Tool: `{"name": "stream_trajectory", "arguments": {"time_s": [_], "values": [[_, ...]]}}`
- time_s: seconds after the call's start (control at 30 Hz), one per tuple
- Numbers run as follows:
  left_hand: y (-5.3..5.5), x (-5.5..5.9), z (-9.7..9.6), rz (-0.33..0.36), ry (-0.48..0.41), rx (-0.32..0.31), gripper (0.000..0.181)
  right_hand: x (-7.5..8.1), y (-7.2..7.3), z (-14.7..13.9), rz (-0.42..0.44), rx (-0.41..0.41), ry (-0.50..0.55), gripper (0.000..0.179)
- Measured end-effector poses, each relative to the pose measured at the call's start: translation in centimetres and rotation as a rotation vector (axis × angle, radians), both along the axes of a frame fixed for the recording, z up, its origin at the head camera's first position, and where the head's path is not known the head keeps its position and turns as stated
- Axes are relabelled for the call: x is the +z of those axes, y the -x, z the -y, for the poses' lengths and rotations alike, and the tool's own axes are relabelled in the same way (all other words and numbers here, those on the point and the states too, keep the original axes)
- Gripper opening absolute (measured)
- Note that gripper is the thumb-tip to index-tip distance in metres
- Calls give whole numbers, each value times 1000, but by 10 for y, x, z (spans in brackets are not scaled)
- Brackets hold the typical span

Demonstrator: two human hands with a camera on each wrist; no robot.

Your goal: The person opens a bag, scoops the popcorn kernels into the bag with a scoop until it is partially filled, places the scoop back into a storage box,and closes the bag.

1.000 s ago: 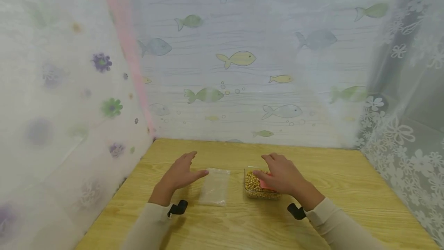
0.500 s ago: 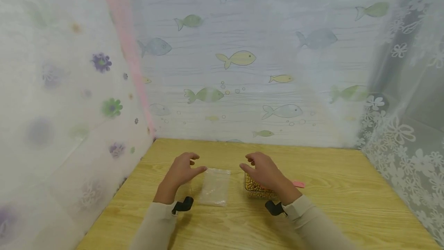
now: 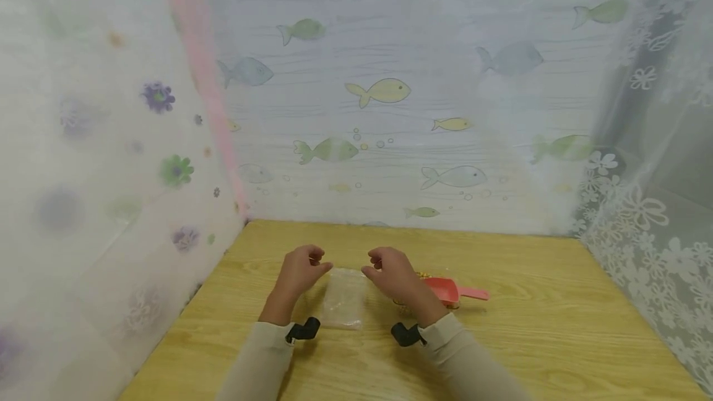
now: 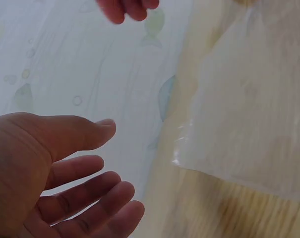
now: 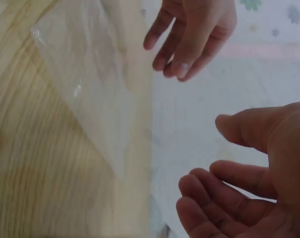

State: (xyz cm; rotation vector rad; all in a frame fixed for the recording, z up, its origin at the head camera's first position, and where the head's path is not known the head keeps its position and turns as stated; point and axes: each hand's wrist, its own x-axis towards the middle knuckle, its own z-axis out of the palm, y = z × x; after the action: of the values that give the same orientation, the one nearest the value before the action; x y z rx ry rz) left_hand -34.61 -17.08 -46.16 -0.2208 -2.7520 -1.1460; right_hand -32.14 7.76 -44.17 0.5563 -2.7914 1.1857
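Note:
A clear plastic bag (image 3: 343, 302) lies flat on the wooden table. My left hand (image 3: 301, 274) hovers by its upper left corner, thumb and fingers apart with nothing between them. On the other side, my right hand (image 3: 392, 274) is near the bag's upper right corner, fingers loosely bent and holding nothing. Both wrist views show gaps between thumb and fingers, with the bag (image 4: 254, 104) beyond the left hand. Behind my right forearm a pink scoop (image 3: 445, 291) lies on a clear box of yellow corn kernels (image 3: 423, 275), which the arm mostly hides.
The scoop's handle sticks out past the box toward the right. Wooden table surface (image 3: 535, 327) extends to the right of the box. A curtain printed with fish (image 3: 379, 141) hangs along the table's far edge, and flowered sheets (image 3: 111, 203) hang at both sides.
My right hand has moved left, from over the corn box to the bag's right corner, uncovering the pink scoop. My left hand has shifted slightly right, its fingers bending a little more.

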Motion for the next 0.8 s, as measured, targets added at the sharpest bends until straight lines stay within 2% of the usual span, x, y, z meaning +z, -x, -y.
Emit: {"name": "stream_trajectory", "arguments": {"time_s": [0.2, 0.37, 0.47, 0.5, 0.57, 0.63, 0.67, 0.8], "values": [[3, -9, -5, 26, -4, 34, 35, -6, 7, 20, 17, -59, -37, 43], [3, -18, -8, 99, -6, 35, 37, -10, 8, 32, 45, -106, -73, 43], [2, -22, -8, 164, -11, 32, 43, -13, 8, 37, 57, -118, -129, 18], [2, -23, -8, 180, -12, 34, 43, -14, 8, 38, 63, -121, -140, 15], [2, -24, -8, 188, -3, 37, 42, -16, 7, 40, 75, -117, -154, 32], [3, -23, -8, 191, -1, 25, 31, -16, 7, 42, 70, -118, -163, 43], [3, -23, -8, 186, 5, 18, 30, -15, 7, 42, 69, -118, -170, 44], [5, -23, -8, 176, 10, -13, 47, -11, 6, 44, 68, -117, -194, 41]]}}
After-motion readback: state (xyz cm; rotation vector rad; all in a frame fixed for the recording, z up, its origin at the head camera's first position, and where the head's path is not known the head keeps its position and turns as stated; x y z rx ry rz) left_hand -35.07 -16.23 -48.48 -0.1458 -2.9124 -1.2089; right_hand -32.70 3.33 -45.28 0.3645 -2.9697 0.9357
